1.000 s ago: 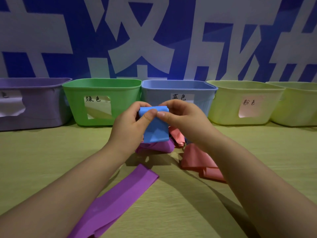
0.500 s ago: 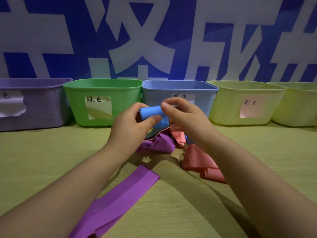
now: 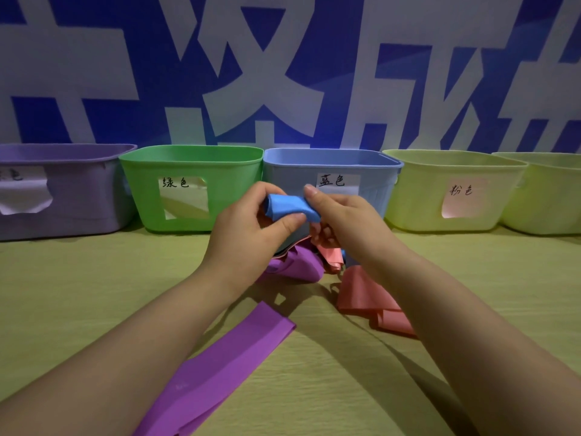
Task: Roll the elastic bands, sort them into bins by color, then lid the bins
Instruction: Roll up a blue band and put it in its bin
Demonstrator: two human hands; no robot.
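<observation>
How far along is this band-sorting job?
Early. The blue band is rolled, pinched by the left hand and right hand before the blue bin, not yet dropped in. A purple band and pink bands lie unrolled on the table. No bin has a lid.

Bins: 5 in a row, i.e. 1 purple bin, 1 green bin, 1 blue bin, 2 yellow-green bins. Handwritten labels: 4 seen. Bands: 1 rolled blue band; 2 purple pcs, flat purple strip + bunched purple band; 2 pink pcs, can't tell if separate bands. Hands: 2, left hand + right hand.
</observation>
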